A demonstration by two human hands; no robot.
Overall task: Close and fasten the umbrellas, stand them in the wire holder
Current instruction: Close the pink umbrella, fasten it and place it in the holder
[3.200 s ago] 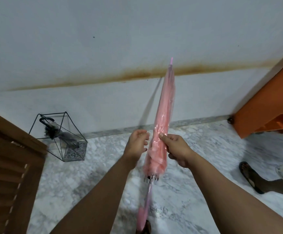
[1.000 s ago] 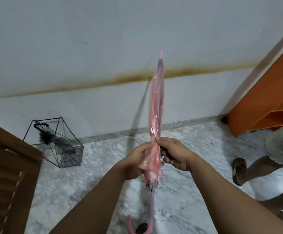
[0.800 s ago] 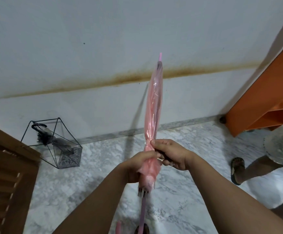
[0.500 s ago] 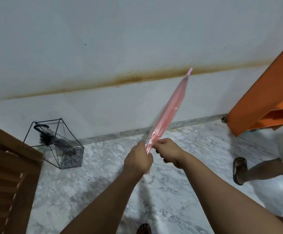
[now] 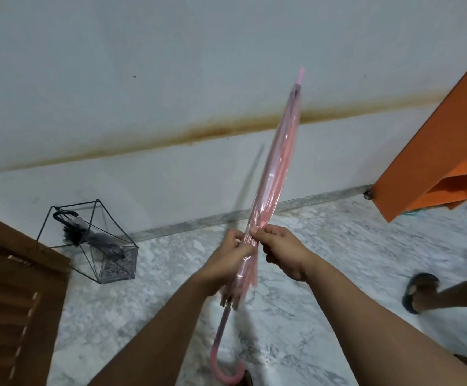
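Pink umbrella (image 5: 275, 174) furled, tip up, well right of wire holder (image 5: 93, 240). Left hand (image 5: 228, 259) wraps canopy; right hand (image 5: 281, 250) pinches same fold, probably strap. Risk: slick plastic slips, folds spring loose before fastening.

The wire holder (image 5: 93, 243) stands on the marble floor (image 5: 324, 263) at its far left, close to the wall (image 5: 171, 79), with a folded umbrella (image 5: 93, 238) leaning inside it. A louvred door (image 5: 12, 296) lies just left of and before the holder. Near the floor's middle, the left hand (image 5: 226, 263) and right hand (image 5: 285, 253) grip a closed umbrella (image 5: 274, 174), tip up toward the wall, crook handle (image 5: 228, 369) low and nearest. A cabinet (image 5: 435, 151) stands at the far right; a sandalled foot (image 5: 419, 291) is before it.
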